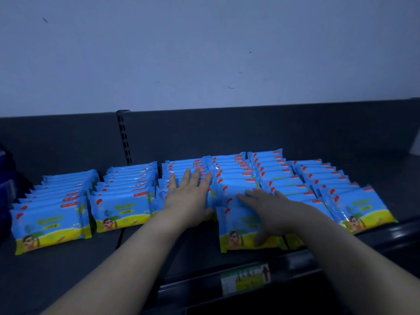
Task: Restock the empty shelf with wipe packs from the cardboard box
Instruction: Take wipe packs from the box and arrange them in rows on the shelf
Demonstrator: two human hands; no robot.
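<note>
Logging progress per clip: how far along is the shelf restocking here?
Done: six rows of wipe packs stand on the shelf. In hand: the left hand lies flat on the third row, the right hand presses the fourth row's front pack. Left: squaring those rows; the box is out of view, so remaining stock is unknown.

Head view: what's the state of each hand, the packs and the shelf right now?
Left hand, open, flat on a middle row of packs.
Right hand, open, pressing the front pack.
Wipe packs, standing in rows, leaning back.
Shelf, partly stocked.
Cardboard box, not in view.
</note>
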